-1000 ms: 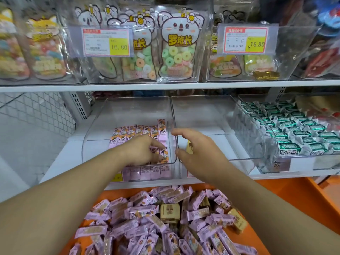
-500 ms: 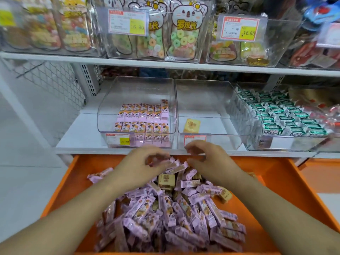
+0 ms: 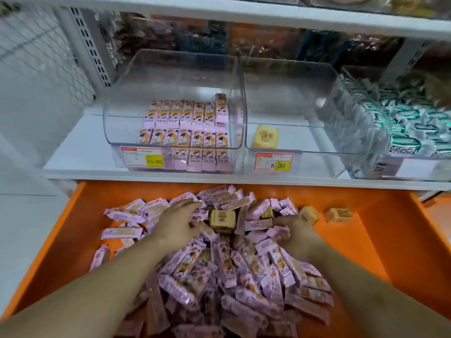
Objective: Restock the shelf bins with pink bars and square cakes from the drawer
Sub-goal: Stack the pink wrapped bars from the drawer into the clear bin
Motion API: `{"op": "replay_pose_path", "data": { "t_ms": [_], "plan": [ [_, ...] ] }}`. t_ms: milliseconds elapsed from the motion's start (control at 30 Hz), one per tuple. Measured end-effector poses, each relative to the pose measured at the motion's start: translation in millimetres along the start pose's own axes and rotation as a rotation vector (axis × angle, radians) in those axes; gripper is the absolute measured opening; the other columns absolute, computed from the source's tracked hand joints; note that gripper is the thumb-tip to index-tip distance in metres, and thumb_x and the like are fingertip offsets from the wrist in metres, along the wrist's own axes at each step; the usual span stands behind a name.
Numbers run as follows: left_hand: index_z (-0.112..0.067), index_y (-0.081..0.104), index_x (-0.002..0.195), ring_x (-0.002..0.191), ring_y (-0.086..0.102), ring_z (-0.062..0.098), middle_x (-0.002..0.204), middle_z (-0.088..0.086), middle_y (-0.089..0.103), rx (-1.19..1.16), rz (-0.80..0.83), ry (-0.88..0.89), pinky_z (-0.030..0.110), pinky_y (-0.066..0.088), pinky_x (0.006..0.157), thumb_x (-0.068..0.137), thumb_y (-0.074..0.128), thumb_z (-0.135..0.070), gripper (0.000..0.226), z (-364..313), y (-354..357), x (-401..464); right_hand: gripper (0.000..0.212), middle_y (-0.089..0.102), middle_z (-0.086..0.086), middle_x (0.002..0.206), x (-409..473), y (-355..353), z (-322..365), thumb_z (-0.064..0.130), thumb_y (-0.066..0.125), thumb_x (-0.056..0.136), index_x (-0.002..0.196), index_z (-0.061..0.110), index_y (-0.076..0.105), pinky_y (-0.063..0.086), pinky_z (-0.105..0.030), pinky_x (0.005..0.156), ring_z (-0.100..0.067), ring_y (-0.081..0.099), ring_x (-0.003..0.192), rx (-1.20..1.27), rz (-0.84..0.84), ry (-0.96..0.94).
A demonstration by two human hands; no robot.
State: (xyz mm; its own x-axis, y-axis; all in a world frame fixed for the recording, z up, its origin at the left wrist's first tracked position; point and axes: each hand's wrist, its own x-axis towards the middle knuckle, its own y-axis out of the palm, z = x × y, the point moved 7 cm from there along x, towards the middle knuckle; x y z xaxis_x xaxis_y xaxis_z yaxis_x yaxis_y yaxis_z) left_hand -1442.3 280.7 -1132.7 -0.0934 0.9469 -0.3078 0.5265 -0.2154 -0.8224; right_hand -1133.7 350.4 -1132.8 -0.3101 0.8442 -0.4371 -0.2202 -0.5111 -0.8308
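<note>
Fingers of the left hand (image 3: 179,223) lie spread and lightly bent over the far left of the heap of pink bars (image 3: 219,269), touching wrappers but not plainly closed round any; those of the right hand (image 3: 296,236) are buried among bars at the heap's right, so I cannot tell what they grip. Between the hands a square cake (image 3: 222,218) sits on top of the heap, with two more (image 3: 338,215) loose at the far right of the orange drawer (image 3: 400,240). A second ago both hands were up at the clear bins; now they have dropped back into the drawer, which suggests one load is delivered and another is being gathered. Beyond, on the shelf (image 3: 80,152), the left bin (image 3: 170,76) holds neat rows of bars across only part of its floor, and the right bin (image 3: 290,93) holds a single cake (image 3: 266,137), so most of the restocking remains.
</note>
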Motion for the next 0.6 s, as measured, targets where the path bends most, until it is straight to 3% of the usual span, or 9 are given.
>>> {"op": "replay_pose_path", "data": {
  "t_ms": [167,300,367,433,533,600],
  "plan": [
    [-0.033,0.053,0.147,0.147,0.034,0.029,0.162,-0.003,0.039,0.077,-0.012,-0.108,0.042,0.036,0.119,0.092,0.073,-0.032,0.059,24.6,16.9,17.0,0.050,0.069,0.003,0.124,16.0,22.3,-18.8,0.005,0.062,0.087,0.130,0.031,0.067,0.058,-0.035,0.088,-0.022,0.067,0.107,-0.077,-0.116,0.031],
    [-0.034,0.051,0.147,0.139,0.035,0.031,0.143,0.002,0.045,0.128,-0.022,-0.144,0.044,0.032,0.116,0.094,0.071,-0.037,0.057,27.0,16.1,22.2,0.042,0.063,0.003,0.126,17.0,25.5,-21.5,0.018,0.068,0.090,0.128,0.036,0.071,0.055,-0.040,0.099,-0.028,0.059,0.115,-0.169,-0.126,0.043],
    [-0.037,0.058,0.132,0.135,0.037,0.029,0.137,0.000,0.047,0.144,-0.038,-0.141,0.043,0.029,0.113,0.093,0.072,-0.035,0.042,26.5,13.8,21.6,0.036,0.060,0.004,0.129,14.6,25.3,-21.0,0.023,0.068,0.093,0.127,0.034,0.071,0.054,-0.041,0.101,-0.028,0.058,0.119,-0.186,-0.123,0.043],
    [-0.037,0.058,0.118,0.132,0.038,0.027,0.138,-0.002,0.049,0.156,-0.048,-0.135,0.042,0.028,0.111,0.092,0.073,-0.031,0.030,24.5,11.3,18.1,0.030,0.061,0.003,0.127,8.3,18.2,-12.8,0.028,0.069,0.096,0.126,0.032,0.071,0.056,-0.039,0.094,-0.025,0.060,0.116,-0.175,-0.134,0.034],
    [-0.035,0.057,0.114,0.132,0.039,0.024,0.144,-0.005,0.052,0.218,-0.077,-0.087,0.040,0.030,0.108,0.092,0.074,-0.030,0.028,16.0,5.2,9.5,0.028,0.063,-0.001,0.119,4.8,6.3,2.6,0.029,0.070,0.097,0.124,0.025,0.071,0.056,-0.035,0.084,-0.023,0.064,0.102,-0.149,-0.128,0.018],
    [-0.034,0.056,0.113,0.124,0.048,0.024,0.135,-0.004,0.061,0.180,-0.119,-0.092,0.039,0.039,0.104,0.093,0.074,-0.029,0.027,11.7,-5.2,0.9,0.027,0.062,-0.003,0.112,2.8,-0.7,17.3,0.025,0.070,0.096,0.123,0.019,0.070,0.054,-0.033,0.079,-0.022,0.063,0.094,-0.109,-0.108,-0.018]
  ]
}}
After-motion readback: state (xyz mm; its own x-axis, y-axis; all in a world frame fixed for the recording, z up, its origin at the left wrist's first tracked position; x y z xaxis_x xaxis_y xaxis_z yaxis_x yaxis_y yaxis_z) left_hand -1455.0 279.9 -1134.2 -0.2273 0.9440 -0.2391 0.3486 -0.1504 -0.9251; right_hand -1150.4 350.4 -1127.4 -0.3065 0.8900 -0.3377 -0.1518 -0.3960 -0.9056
